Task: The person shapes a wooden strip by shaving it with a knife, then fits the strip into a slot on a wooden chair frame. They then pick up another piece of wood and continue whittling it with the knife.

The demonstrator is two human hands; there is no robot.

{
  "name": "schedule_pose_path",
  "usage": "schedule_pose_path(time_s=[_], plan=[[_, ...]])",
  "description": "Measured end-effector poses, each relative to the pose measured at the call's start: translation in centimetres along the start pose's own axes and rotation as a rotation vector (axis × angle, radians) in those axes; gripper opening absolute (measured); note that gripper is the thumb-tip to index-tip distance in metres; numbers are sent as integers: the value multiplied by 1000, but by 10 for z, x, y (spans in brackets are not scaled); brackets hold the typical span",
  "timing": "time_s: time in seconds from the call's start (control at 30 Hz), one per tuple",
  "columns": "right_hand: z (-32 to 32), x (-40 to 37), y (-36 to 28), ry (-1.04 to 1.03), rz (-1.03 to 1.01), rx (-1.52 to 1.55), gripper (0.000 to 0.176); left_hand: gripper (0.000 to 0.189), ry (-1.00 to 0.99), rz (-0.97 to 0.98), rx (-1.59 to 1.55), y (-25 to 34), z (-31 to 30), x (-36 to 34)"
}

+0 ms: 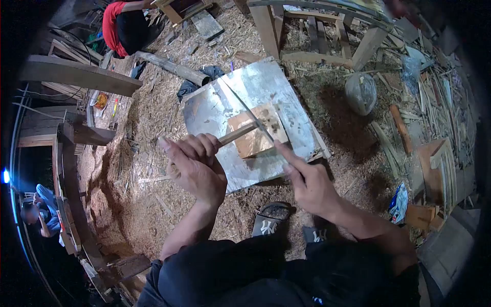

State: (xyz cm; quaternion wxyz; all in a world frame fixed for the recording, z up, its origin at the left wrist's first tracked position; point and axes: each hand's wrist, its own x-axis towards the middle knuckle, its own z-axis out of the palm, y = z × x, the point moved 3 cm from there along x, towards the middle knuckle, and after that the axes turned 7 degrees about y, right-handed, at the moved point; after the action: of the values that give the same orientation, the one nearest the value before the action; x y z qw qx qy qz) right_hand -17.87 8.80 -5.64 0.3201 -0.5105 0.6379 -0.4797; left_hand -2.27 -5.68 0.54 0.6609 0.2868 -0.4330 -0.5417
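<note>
My left hand [197,166] is closed around a wooden stick [237,134], which points right and slightly away from me. In my right hand [311,187] is a long, thin, dark metal blade [240,101], the index finger stretched along its near end. Blade and stick cross near the stick's far end, just over a square wooden block [248,145]. That block lies on a pale, stained board [204,117] on the ground in front of my feet. The blade's handle is hidden in my right hand.
Wood shavings [138,169] cover the ground. A clear plastic bag [361,93] lies to the right, a pipe [176,69] beyond the board. A wooden frame [317,57] stands at the back. One person in red [113,28] is at top left, another person [46,210] at far left.
</note>
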Motion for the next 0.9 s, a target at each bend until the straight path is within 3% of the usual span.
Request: schedule_pose_path(time_s=[0.07, 0.13, 0.23, 0.27, 0.37, 0.43, 0.5, 0.53, 0.57, 0.63, 0.67, 0.77, 0.8, 0.83, 0.9], plan=[[-4, 3, -11, 17, 30, 18, 50, 55, 48, 18, -24, 0, -1, 0], [-12, 4, -28, 252, -375, 161, 50, 54, 26, 19, -18, -2, -4, 1], [2, -5, -4, 298, -494, 70, 50, 54, 27, 11, -6, 0, -3, 0], [10, -8, 11, 36, -76, 57, 49, 54, 48, 2, -6, 0, -1, 0], [2, -6, 0, -38, 83, 1, 49, 54, 45, 5, 22, 0, 0, 0], [0, -5, -3, 4, 28, 13, 49, 53, 42, -28, 38, 2, 1, -3], [-9, -2, -20, 220, -357, 149, 49, 53, 50, -47, 39, 1, 0, -2], [-13, -2, -22, 244, -437, 148, 49, 52, 25, -41, 42, 1, 0, -2], [-12, -5, -18, 241, -438, 149, 49, 52, -5, -31, 43, 2, 1, -1], [5, -7, 6, -94, 48, -7, 51, 53, 39, -12, 30, 2, 2, 0], [5, -8, 6, -9, -55, -46, 51, 54, 83, -1, 23, 1, 3, -1], [-5, -4, -12, 49, -34, 16, 51, 54, 81, 6, 51, 1, 3, -1], [-7, -6, -14, 121, -193, 16, 50, 54, 105, -3, 43, 0, 4, -2], [-6, -3, -11, 117, -194, 15, 50, 54, 109, -2, 43, -1, 2, -1], [-8, -6, -17, 297, -594, 118, 50, 53, 37, 13, 32, 0, 1, 0]])
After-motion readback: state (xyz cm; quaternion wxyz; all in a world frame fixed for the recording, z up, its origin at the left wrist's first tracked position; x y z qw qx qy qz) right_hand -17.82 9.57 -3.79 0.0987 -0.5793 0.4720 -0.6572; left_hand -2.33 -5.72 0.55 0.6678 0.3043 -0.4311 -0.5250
